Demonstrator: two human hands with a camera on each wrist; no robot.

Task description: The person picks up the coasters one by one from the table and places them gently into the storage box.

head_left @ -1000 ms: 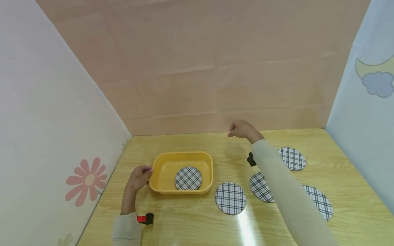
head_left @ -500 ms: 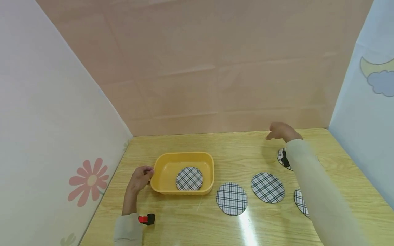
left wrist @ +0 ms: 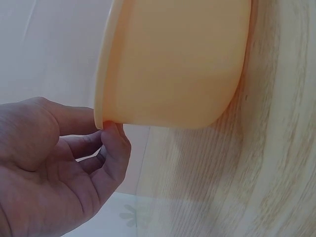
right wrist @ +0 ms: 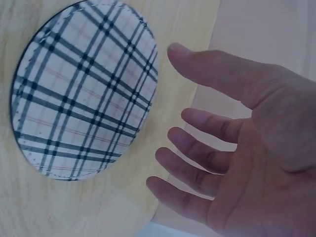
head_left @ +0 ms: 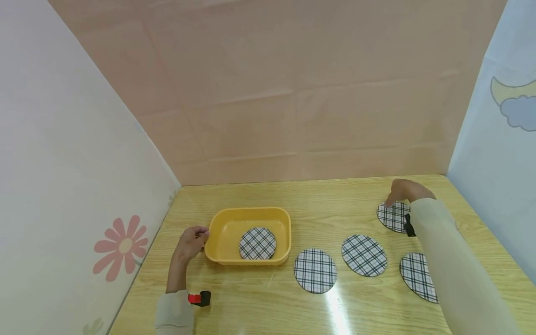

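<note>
Room: pale pink back wall (head_left: 268,93); a white panel with a pink flower on the left hand's outer side; a light blue panel with a moon and cloud beyond the right hand.
Table (head_left: 318,195): light wood grain, glossy, with a glare streak nearer the person than either hand.
Yellow tub (head_left: 249,214): touching the left hand; plastic and probably light and stiff. One plaid disc (head_left: 257,243) lies flat inside it.
Left hand (head_left: 190,242): thumb and fingertips pinch the tub's rim at its near-left corner; the left wrist view shows the rim (left wrist: 106,106) caught between them.
Right hand (head_left: 404,190): held over the table, fingers spread and loosely bent, holding nothing; in the right wrist view the fingers (right wrist: 197,118) hover just beside the disc's edge, not touching.
Far plaid disc (head_left: 391,216): directly under and just in front of the right hand, flat on the table. It looks thin, light and limp like cloth or card, so I judge it is best nipped at its stitched edge (right wrist: 148,106).
Other plaid discs: three (head_left: 315,270) (head_left: 364,255) (head_left: 418,277) lie flat between the right hand and the person, apart from each other.
</note>
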